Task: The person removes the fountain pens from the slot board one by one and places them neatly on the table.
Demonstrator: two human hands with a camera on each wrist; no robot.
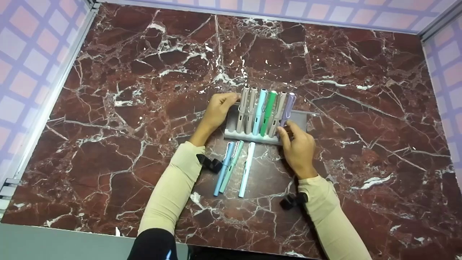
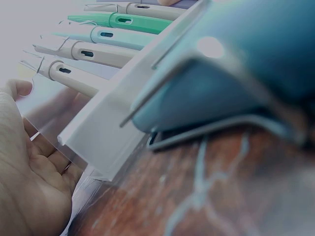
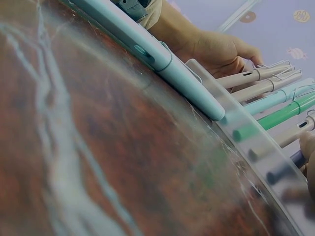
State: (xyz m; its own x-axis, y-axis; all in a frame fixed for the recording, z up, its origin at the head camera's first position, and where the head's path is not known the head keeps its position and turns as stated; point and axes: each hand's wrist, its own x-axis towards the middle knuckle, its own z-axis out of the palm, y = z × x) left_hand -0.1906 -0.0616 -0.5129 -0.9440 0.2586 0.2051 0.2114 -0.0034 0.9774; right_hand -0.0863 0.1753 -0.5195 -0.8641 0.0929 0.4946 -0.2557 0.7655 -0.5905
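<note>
right hand [image 1: 300,150] pinches purple pen [image 1: 289,104], rightmost in clear pen stand [image 1: 232,134]; left hand [image 1: 216,111] grips the stand's left edge. step, judged: seating that pen. next move calls for straight alignment, then release.

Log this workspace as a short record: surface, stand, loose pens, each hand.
Surface: dark red marbled table with white veins
Stand: pen stand with six pens; left to right, two taupe pens, light blue pen, green pen, another taupe pen, purple pen
Loose pens: blue pen, sage pen, pale blue pen, lying on the person's side of the stand
Left hand: at the stand's left end; grip unclear
Right hand: pinches the purple pen
</note>
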